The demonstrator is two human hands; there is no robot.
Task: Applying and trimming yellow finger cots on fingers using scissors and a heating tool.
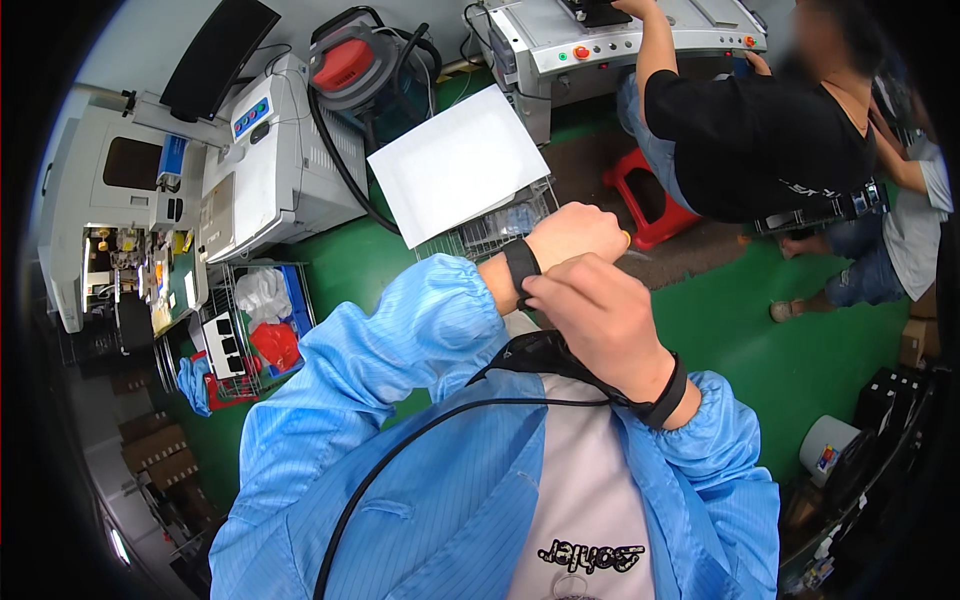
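Held up in front of my chest, my left hand (578, 234) is curled closed with its back up. Its palm side is hidden, and a small yellow spot shows at the finger edge. Around that wrist sits a black wristband (521, 268). My right hand (598, 318) reaches across, thumb and fingertips pinched on the band's near edge. Another black band (668, 394) circles my right wrist. Both arms wear blue striped sleeves with gathered cuffs. A black cable (400, 425) runs across the front of my blue coat.
Beyond my hands, a white board (458, 165) lies on a wire basket (485, 228). A red stool (650, 205) stands beside a person in black working at a grey machine (640, 40). Another person is at far right. A vacuum cleaner (350, 70) and a bin rack (262, 325) stand leftward.
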